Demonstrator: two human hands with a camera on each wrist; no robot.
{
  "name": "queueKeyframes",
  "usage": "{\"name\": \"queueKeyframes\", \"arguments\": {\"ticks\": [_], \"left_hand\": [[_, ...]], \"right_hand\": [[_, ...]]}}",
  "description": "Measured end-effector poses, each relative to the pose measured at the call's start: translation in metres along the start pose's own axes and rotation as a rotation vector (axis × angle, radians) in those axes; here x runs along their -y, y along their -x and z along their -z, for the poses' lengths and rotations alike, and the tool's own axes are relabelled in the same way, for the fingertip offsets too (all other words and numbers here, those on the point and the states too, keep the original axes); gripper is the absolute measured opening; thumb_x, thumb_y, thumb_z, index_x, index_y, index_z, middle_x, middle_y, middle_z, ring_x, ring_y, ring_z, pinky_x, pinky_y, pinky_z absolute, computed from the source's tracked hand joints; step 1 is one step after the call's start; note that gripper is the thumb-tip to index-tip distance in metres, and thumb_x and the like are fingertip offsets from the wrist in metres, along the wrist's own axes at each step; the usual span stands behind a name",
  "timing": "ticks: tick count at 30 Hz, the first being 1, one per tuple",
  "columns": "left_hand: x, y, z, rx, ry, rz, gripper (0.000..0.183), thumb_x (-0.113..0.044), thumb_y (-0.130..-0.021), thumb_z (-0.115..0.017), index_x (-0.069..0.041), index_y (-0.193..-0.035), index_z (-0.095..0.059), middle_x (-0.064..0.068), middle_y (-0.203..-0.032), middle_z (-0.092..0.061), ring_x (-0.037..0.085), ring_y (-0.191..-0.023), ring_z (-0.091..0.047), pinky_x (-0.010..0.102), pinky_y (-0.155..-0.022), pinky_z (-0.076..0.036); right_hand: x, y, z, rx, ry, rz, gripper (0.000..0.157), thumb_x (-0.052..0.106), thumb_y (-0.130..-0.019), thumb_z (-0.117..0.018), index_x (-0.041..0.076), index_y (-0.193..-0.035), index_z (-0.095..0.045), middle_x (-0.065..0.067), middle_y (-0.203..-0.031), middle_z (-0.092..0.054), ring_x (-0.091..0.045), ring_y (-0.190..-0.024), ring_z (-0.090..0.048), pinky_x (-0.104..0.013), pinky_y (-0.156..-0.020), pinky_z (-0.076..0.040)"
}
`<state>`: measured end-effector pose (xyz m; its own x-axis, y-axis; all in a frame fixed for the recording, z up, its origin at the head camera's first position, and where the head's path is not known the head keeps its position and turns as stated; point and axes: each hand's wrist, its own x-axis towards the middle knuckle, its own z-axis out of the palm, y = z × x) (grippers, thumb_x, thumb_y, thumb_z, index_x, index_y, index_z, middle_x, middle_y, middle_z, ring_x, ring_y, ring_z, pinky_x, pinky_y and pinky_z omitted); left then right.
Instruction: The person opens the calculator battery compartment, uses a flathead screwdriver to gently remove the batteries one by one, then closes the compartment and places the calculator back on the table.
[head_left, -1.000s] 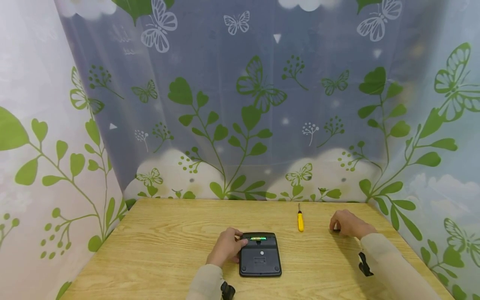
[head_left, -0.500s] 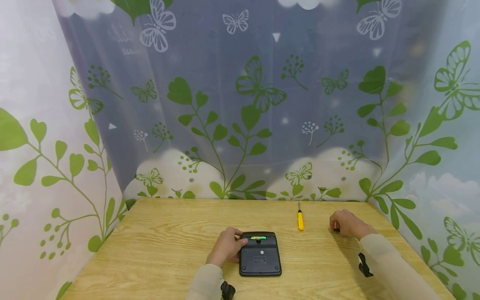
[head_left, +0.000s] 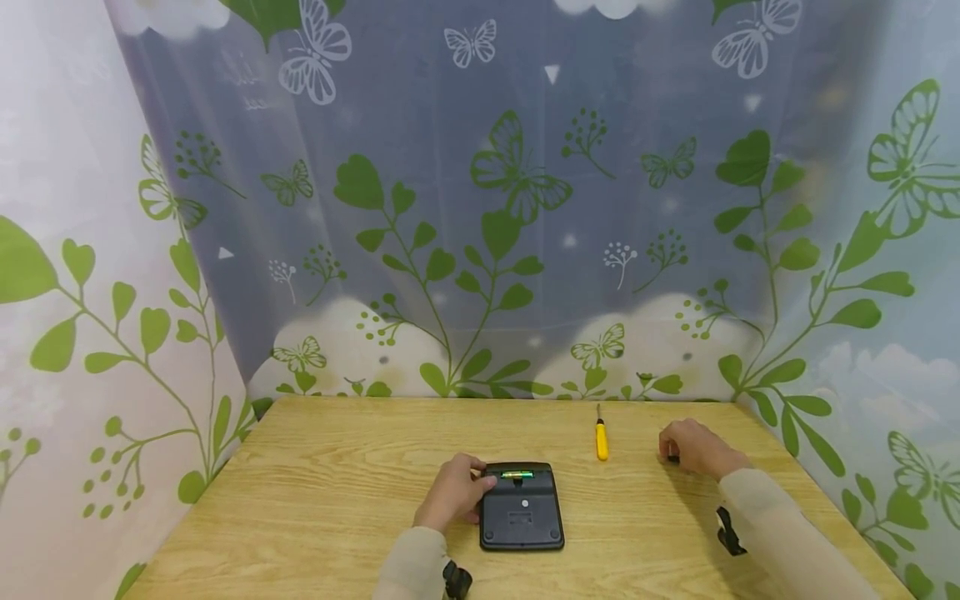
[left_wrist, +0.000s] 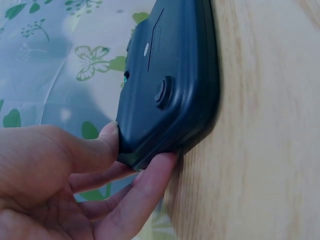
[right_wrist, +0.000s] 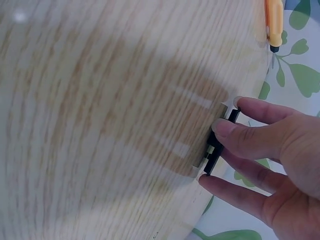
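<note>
A black calculator (head_left: 521, 529) lies back side up on the table, its battery compartment uncovered. In that slot sits a green battery (head_left: 517, 475). My left hand (head_left: 450, 496) grips the calculator's far left corner, thumb on the back and fingers against the side, as the left wrist view shows close up. Off to the right, my right hand (head_left: 697, 450) pinches a small black battery cover (right_wrist: 213, 160) between thumb and fingers, low over the tabletop. The head view leaves most of the cover hidden behind the fingers.
A yellow-handled screwdriver (head_left: 602, 440) lies between the calculator and my right hand, its tip pointing to the back. The wooden table (head_left: 337, 467) ends at a patterned curtain (head_left: 450, 250), with further patterned cloth on both sides.
</note>
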<state>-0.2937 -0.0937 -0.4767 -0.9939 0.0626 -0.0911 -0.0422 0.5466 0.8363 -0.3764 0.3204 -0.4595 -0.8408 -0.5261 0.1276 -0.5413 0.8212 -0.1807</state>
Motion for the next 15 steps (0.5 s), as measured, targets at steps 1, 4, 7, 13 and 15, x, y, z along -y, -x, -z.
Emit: {"name": "queueKeyframes", "arguments": {"ticks": [1,4,7,13,15], "left_hand": [[0.0002,-0.0002,-0.0003,-0.001,0.001,0.005,0.039,-0.013,-0.1,-0.069,0.003,-0.135,-0.062,0.024,-0.118,-0.066,0.025,-0.087,-0.07,0.032,-0.054,-0.064],[0.0005,0.0,-0.0012,-0.004,-0.001,0.009,0.039,-0.013,-0.1,-0.069,0.003,-0.134,-0.062,0.025,-0.119,-0.066,0.025,-0.087,-0.07,0.032,-0.054,-0.064],[0.0007,-0.0005,-0.0019,-0.004,-0.008,0.009,0.039,-0.013,-0.1,-0.069,0.003,-0.135,-0.062,0.025,-0.12,-0.066,0.026,-0.087,-0.071,0.032,-0.053,-0.064],[-0.0004,-0.0001,-0.001,-0.003,-0.023,-0.003,0.041,-0.015,-0.1,-0.069,0.003,-0.137,-0.062,0.026,-0.119,-0.066,0.024,-0.079,-0.072,0.032,-0.053,-0.063],[-0.0011,0.0006,-0.0004,-0.006,-0.026,-0.007,0.041,-0.015,-0.1,-0.069,0.003,-0.137,-0.062,0.025,-0.118,-0.066,0.023,-0.077,-0.072,0.032,-0.052,-0.063]], "right_hand": [[-0.0003,0.0,-0.0009,-0.002,0.004,-0.002,0.04,-0.028,-0.068,-0.067,0.009,-0.08,-0.072,-0.003,-0.077,-0.066,-0.01,-0.069,-0.054,-0.029,-0.061,-0.053],[-0.0017,-0.0003,-0.0036,-0.006,0.013,-0.007,0.041,-0.029,-0.069,-0.066,0.009,-0.081,-0.072,-0.002,-0.078,-0.066,-0.011,-0.07,-0.055,-0.03,-0.062,-0.054],[-0.0021,-0.0007,-0.0052,-0.011,0.023,-0.012,0.04,-0.029,-0.07,-0.065,0.009,-0.081,-0.072,-0.002,-0.078,-0.066,-0.012,-0.071,-0.056,-0.032,-0.063,-0.055],[0.0,-0.0008,-0.0048,-0.029,0.045,0.012,0.038,-0.028,-0.071,-0.065,0.009,-0.079,-0.071,-0.001,-0.076,-0.065,-0.012,-0.07,-0.054,-0.031,-0.062,-0.054],[0.0011,-0.0009,-0.004,-0.032,0.049,0.013,0.038,-0.028,-0.072,-0.065,0.009,-0.078,-0.07,-0.001,-0.075,-0.064,-0.011,-0.069,-0.053,-0.031,-0.062,-0.053]]}}
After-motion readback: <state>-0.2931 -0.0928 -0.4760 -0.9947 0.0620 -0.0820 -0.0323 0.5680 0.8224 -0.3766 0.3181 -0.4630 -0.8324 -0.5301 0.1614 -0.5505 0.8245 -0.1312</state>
